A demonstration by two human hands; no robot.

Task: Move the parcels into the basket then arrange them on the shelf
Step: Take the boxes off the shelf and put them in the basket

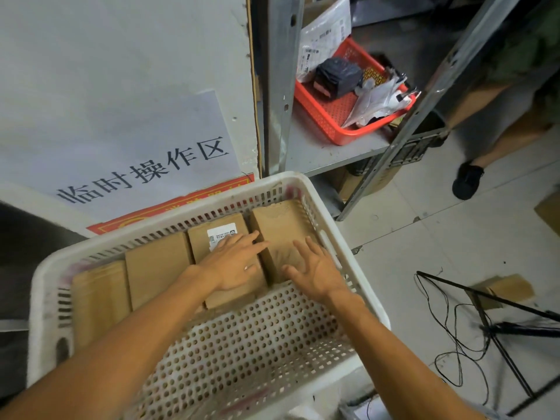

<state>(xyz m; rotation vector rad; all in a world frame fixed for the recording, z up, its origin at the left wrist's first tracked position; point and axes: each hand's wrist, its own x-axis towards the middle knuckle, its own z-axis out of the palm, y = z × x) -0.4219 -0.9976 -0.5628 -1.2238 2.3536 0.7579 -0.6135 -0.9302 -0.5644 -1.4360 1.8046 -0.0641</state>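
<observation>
A white perforated basket (348,262) fills the lower middle of the head view. Several brown cardboard parcels lie side by side along its far wall. My left hand (236,262) rests flat, fingers straight, on the parcel with a white label (212,237). My right hand (315,268) is spread open, palm partly up, over the near end of the rightmost parcel (278,222). Two more parcels (154,268) lie to the left. The grey metal shelf (318,156) stands just behind the basket.
A red basket (333,122) with bagged parcels sits on the shelf. Another person's legs (472,140) stand at the right. A black stand and loose cables (485,328) lie on the tiled floor. A white wall with a paper sign (145,165) is at the left.
</observation>
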